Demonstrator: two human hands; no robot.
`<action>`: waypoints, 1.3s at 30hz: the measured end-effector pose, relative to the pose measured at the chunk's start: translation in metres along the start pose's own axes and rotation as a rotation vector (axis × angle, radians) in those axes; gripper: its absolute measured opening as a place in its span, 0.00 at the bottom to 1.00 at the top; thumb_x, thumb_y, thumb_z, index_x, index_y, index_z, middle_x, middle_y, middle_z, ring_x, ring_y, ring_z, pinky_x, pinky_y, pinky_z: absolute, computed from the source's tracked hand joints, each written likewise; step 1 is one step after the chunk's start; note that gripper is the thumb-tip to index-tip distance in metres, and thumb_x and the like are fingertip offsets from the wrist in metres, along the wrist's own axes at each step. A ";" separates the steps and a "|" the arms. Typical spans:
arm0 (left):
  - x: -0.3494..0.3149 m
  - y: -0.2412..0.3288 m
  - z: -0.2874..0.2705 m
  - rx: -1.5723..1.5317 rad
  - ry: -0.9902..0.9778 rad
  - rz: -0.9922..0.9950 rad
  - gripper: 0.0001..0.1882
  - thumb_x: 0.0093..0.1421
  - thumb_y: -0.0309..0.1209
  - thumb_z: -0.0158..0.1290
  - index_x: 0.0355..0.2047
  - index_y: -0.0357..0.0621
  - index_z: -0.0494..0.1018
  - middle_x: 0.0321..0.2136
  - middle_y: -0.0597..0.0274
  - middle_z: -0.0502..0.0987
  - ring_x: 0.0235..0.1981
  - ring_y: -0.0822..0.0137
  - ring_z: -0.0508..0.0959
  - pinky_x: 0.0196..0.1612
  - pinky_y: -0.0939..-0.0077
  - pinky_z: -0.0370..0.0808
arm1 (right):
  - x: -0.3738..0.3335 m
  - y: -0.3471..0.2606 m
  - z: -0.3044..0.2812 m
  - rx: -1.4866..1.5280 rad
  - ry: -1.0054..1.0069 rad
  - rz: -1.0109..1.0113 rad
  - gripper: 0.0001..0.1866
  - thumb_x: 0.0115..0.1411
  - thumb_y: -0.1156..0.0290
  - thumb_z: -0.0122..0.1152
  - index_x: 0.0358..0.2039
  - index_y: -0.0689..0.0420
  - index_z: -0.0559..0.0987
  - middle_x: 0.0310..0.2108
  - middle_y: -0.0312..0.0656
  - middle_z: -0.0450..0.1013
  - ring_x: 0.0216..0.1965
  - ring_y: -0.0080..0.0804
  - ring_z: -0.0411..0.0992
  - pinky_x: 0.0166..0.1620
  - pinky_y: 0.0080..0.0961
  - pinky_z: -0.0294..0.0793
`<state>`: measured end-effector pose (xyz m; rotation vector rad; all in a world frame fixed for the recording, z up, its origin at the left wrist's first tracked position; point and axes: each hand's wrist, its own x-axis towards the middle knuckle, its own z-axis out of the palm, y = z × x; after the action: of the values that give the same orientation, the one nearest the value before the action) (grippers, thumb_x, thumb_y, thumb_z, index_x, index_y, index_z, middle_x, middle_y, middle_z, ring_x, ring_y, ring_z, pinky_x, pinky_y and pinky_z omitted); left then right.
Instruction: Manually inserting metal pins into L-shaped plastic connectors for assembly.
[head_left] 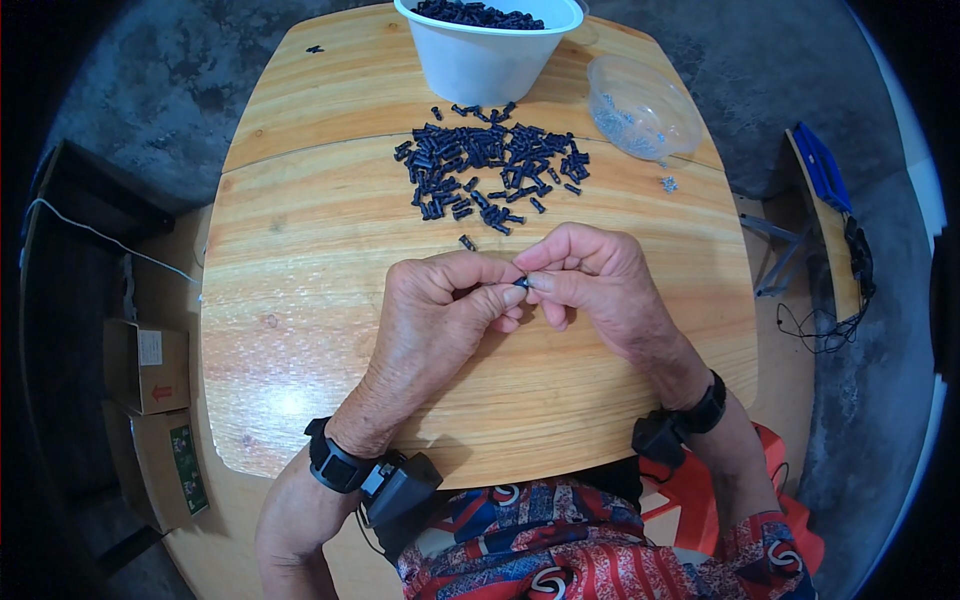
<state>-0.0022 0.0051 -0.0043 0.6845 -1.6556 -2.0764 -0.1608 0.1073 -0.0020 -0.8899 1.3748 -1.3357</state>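
Observation:
Over the middle of the table, both my hands meet fingertip to fingertip. My left hand (pixel 440 305) is closed, pinching a small black plastic part (pixel 521 283) between thumb and forefinger. My right hand (pixel 605 290) is closed too, its thumb and forefinger pressed together at the part's end; whatever they hold is too small to make out. Just beyond the fingers lies a loose pile of the same short black parts (pixel 480 160), with a single black part (pixel 467 242) apart from it, close to my left hand.
A white tub (pixel 475 65) full of black parts stands at the far edge of the wooden table (pixel 300 230). Right of it, a clear plastic bowl (pixel 665 95) holds small silvery pieces, with a few silvery pieces (pixel 669 184) beside it. Cardboard boxes (pixel 150 370) stand left on the floor.

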 end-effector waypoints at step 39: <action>0.002 0.004 -0.004 -0.191 0.004 -0.150 0.06 0.59 0.22 0.55 0.36 0.32 0.77 0.27 0.57 0.80 0.25 0.73 0.79 0.30 0.84 0.78 | -0.003 -0.001 0.009 -0.692 0.173 -0.699 0.04 0.52 0.83 0.61 0.30 0.63 0.78 0.25 0.43 0.73 0.24 0.34 0.74 0.26 0.24 0.72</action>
<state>-0.0010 -0.0001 -0.0013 0.7679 -1.4177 -2.2992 -0.1518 0.1074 -0.0001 -1.8833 1.7894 -1.4676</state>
